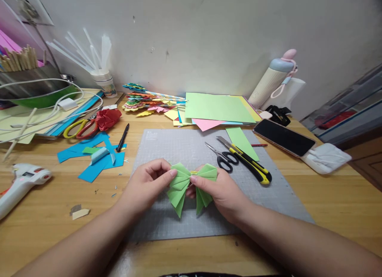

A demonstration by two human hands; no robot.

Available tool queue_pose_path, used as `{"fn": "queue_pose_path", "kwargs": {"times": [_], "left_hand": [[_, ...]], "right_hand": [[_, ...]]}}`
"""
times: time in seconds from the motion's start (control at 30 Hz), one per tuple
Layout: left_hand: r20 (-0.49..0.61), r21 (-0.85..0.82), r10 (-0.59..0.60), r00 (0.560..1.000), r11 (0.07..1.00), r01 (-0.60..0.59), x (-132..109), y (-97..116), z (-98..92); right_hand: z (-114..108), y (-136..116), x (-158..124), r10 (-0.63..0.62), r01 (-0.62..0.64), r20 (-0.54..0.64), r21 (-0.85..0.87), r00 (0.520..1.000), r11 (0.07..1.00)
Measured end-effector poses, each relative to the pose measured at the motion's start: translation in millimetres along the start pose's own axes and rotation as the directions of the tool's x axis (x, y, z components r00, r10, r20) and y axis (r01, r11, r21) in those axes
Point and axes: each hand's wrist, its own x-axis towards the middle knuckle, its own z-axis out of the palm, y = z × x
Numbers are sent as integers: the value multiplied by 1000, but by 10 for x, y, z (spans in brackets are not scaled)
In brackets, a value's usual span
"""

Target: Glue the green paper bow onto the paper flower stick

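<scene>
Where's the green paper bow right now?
In the head view, the green paper bow is just below the middle, held by the left hand and the right hand, over the gray cutting mat.

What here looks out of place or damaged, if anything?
Blue paper pieces lie untidily on the table, with small scraps scattered nearby like unswept litter. The wall has dark marks. The green folded paper between left hand and right hand shows no visible tear.

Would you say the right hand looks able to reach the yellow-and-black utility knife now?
Probably yes: the utility knife lies uncovered near the right hand, though that hand would first need to release the folded green paper bow.
</scene>
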Motion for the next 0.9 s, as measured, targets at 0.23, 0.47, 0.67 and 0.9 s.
{"fn": "queue_pose_path", "kwargs": {"times": [0.23, 0.47, 0.67, 0.9], "left_hand": [[-7, -17, 11, 1000, 1000, -11, 1, 1, 11], [172, 53, -42, 984, 998, 33, 6, -9, 31], [199, 81, -48, 979, 996, 32, 13, -22, 23], [25, -47, -100, 995, 994, 101, 71, -109, -1]], "right_hand": [[-3, 4, 5, -8, 8, 4, -21, 1000, 1000], [-19, 45, 25, -34, 38, -61, 51, 998, 998], [-30, 50, 50, 9, -8, -11, 93, 1000, 996], [-39, 62, 85, 39, -46, 42, 171, 998, 984]]}}
